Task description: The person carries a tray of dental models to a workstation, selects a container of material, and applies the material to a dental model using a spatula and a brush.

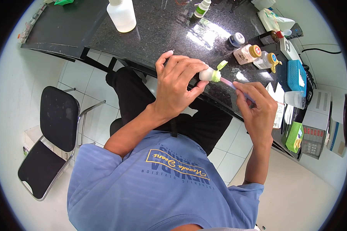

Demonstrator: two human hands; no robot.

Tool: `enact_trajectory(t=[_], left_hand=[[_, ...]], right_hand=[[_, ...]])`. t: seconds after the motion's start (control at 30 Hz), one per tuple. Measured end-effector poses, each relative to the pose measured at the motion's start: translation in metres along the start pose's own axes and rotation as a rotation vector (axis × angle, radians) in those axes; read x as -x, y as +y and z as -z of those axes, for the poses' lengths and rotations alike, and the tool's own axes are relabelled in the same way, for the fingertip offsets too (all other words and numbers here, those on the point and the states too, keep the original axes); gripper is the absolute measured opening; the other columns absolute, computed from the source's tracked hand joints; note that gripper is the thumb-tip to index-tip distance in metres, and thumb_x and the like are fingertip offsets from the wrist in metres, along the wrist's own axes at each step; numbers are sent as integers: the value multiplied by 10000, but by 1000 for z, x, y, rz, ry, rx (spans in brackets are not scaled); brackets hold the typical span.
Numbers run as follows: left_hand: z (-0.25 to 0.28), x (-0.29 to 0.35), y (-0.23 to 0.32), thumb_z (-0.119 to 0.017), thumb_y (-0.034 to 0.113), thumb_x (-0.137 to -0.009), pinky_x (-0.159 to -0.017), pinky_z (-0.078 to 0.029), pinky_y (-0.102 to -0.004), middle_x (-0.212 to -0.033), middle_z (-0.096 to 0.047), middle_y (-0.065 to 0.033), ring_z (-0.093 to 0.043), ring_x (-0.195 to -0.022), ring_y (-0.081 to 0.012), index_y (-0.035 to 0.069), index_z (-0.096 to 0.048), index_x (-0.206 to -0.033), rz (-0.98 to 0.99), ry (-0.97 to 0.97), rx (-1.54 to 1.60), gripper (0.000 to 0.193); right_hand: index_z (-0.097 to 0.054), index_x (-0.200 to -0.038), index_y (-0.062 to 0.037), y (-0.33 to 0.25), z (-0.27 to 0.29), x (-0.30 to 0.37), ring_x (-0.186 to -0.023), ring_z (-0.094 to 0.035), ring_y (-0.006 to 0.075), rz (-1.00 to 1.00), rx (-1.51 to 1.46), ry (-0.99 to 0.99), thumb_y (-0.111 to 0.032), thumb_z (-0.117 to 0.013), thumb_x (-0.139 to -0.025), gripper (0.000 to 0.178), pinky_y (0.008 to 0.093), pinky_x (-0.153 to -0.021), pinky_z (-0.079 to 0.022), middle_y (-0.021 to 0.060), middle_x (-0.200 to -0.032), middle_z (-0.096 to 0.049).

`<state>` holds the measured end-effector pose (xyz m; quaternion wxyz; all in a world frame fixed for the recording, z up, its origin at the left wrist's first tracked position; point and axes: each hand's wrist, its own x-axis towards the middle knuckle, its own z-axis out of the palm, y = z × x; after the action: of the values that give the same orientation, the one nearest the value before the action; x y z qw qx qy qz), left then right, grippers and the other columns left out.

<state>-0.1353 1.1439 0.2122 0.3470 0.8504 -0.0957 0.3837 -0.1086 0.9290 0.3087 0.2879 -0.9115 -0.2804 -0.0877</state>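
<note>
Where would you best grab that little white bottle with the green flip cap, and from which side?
Probably by the body of the little white bottle, from the left, as the left hand does. The green cap is open at the right end, where the pinkish stick meets it, so fingers there would likely obstruct.

Bright glare whitens part of the black countertop (pixel 154 36); fisheye edges bend into dark corners, seemingly softer there.

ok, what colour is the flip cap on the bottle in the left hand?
The flip cap is light yellow-green; the head view shows it best.
</note>
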Motion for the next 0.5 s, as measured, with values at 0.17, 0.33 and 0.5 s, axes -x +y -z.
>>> enact_trajectory(t=[0.17, 0.33, 0.5], left_hand=[[1, -1, 2, -877, 135, -735, -1155, -306, -460, -1123, -730, 45, -636, -1076, -199, 172, -726, -1109, -26, -7, -26, 406], [0, 0, 4, -880, 131, -732, -1164, -296, -474, -1125, -731, 49, -638, -1082, -193, 181, -730, -1120, -40, -17, 10, 419], [0, 0, 5, -881, 133, -733, -1176, -286, -480, -1137, -733, 48, -641, -1085, -189, 180, -730, -1122, -31, -31, 9, 420]], right_hand=[[-791, -1063, -92, -6, -4, -2, -646, -676, 208, 139, 202, 1, -39, -787, -841, 229, 334, -601, -536, 54, -882, -701], [-790, -1059, -91, -4, -7, -5, -642, -682, 212, 91, 118, -65, -49, -786, -847, 216, 341, -598, -533, 54, -882, -701], [-799, -1071, -83, 2, -7, 1, -650, -682, 187, 10, -22, -30, -45, -771, -875, 202, 318, -587, -532, 71, -908, -723]])
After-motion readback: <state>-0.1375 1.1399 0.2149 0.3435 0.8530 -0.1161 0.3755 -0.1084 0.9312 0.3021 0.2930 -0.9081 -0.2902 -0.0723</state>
